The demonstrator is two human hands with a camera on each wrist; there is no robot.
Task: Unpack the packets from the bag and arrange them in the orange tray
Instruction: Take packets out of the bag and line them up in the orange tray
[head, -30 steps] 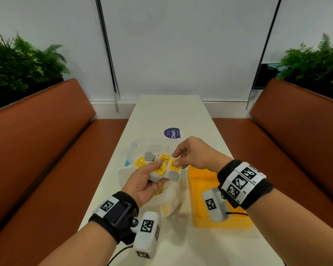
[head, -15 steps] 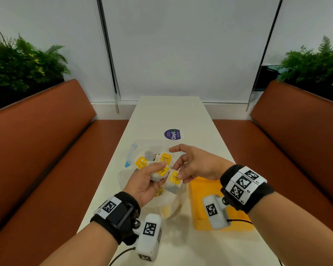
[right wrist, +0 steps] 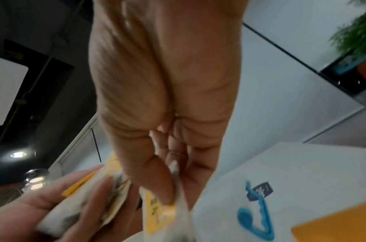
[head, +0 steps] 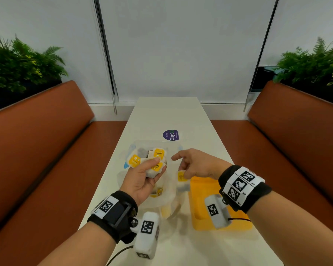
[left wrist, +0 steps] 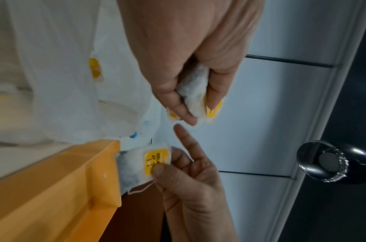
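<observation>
At a long white table [head: 167, 116] between two rust-orange benches [head: 37, 143], we are holding a small bunch of white packets with yellow labels [head: 152, 166] in our left hand [head: 142, 179], palm up, thumb and curled fingers closing around them above the clear plastic bag [head: 152, 196]. Our right hand [head: 196, 166] is pinching a single packet [head: 182, 179] by its yellow label between the thumb and a bent finger, while the index finger is pointing out straight toward the left hand. This packet is hanging in the air just beside the near-left corner of the orange tray [head: 200, 191], which is lying on the table to the right of the bag. The left wrist view is showing the same pinch, the packet [left wrist: 144, 165] dangling at the tray's rim [left wrist: 103, 172]. Inside the bag, more yellow is showing through the plastic, though we cannot tell how many packets are lying there. A round purple sticker [head: 171, 134] is sitting farther up the table.
</observation>
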